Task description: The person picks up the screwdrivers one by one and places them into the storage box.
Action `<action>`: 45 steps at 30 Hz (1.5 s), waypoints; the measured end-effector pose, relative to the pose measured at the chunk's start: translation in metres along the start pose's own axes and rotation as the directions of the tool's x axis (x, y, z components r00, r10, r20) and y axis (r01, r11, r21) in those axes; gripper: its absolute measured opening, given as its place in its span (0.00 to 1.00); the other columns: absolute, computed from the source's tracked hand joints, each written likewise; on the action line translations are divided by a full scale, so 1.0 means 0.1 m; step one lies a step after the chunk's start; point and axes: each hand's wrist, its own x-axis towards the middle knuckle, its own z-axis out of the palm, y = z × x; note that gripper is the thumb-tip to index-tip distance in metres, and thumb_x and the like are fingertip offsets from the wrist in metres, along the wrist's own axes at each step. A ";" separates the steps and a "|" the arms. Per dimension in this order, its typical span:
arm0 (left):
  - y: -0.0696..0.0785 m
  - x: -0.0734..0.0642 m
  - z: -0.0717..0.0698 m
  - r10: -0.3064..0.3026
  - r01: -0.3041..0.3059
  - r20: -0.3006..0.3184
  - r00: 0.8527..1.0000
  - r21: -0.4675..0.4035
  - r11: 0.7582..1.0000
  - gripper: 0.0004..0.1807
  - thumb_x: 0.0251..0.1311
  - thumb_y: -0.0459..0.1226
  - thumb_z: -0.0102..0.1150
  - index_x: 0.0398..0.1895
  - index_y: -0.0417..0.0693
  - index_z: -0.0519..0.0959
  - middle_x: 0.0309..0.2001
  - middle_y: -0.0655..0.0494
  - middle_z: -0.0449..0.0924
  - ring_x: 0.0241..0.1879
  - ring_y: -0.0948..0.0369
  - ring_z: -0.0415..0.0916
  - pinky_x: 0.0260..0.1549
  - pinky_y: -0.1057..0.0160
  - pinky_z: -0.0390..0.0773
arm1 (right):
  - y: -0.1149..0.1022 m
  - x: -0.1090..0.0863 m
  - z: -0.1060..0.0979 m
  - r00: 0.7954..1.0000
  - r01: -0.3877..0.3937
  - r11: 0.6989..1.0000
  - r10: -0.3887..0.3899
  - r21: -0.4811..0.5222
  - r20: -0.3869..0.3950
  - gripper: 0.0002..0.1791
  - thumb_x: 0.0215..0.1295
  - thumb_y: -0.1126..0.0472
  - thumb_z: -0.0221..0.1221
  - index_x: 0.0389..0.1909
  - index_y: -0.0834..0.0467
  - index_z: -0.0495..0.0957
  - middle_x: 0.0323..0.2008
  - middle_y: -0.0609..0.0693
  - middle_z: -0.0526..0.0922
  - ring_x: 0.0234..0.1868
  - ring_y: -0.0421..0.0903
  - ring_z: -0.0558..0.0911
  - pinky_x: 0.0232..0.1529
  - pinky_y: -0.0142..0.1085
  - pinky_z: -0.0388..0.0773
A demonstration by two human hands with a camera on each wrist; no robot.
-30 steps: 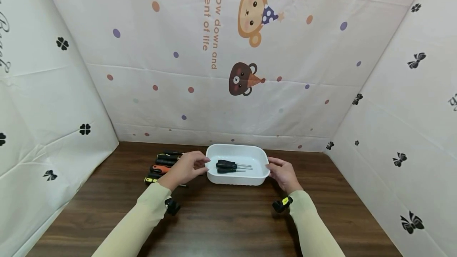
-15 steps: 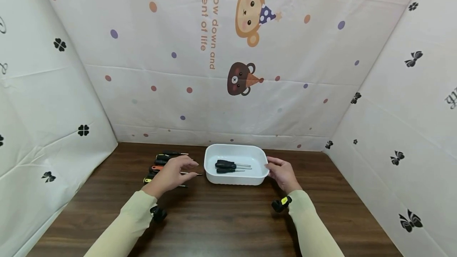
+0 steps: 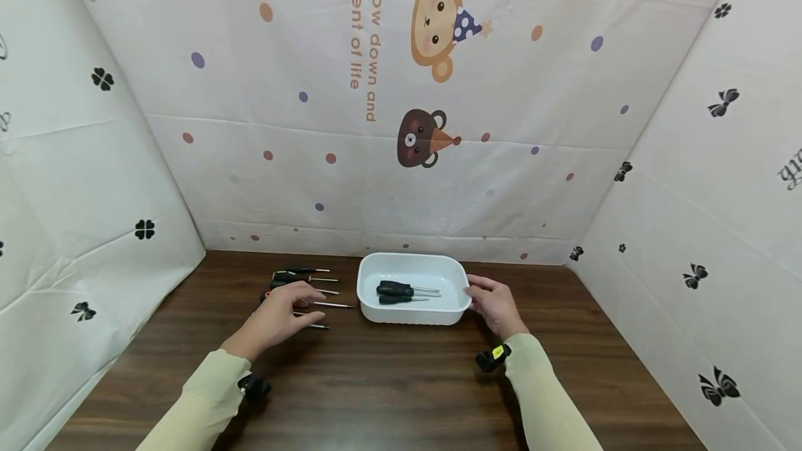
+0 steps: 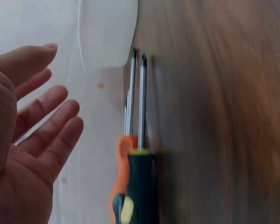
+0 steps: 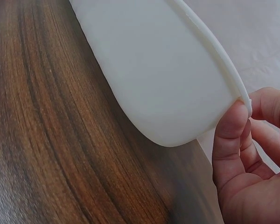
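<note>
A white plastic box [image 3: 413, 315] stands near the back of the table, with several black-handled screwdrivers [image 3: 396, 289] lying inside it. My right hand [image 3: 497, 308] pinches the rim at its right end; the right wrist view shows thumb and fingers on that rim [image 5: 219, 51]. Over the row of screwdrivers left of the box hovers my left hand [image 3: 276, 319], fingers loosely spread and holding nothing. In the left wrist view, a dark screwdriver with a yellow collar [image 4: 142, 182] and an orange-handled screwdriver [image 4: 122, 170] lie beside that hand. In the head view it hides most handles of the nearer ones.
The dark wooden table [image 3: 401, 381] meets a patterned cloth wall [image 3: 351, 179] right behind the box. More cloth walls rise at the left [image 3: 69, 179] and right [image 3: 677, 214]. Each wrist carries a small black camera [image 3: 253, 388].
My left hand has let go of the box's left end and moved left and slightly toward me, over the screwdrivers. The right hand keeps its grip on the rim.
</note>
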 end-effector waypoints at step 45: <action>-0.63 -0.45 -0.43 -0.238 0.227 0.056 0.970 0.157 0.961 0.14 0.54 0.36 0.77 0.45 0.51 0.89 0.46 0.55 0.85 0.50 0.47 0.83 0.51 0.42 0.81 | 0.01 -0.01 -0.01 1.000 0.013 1.000 -0.013 0.013 0.014 0.26 0.65 0.69 0.65 0.65 0.67 0.77 0.49 0.59 0.88 0.31 0.41 0.84 0.31 0.30 0.83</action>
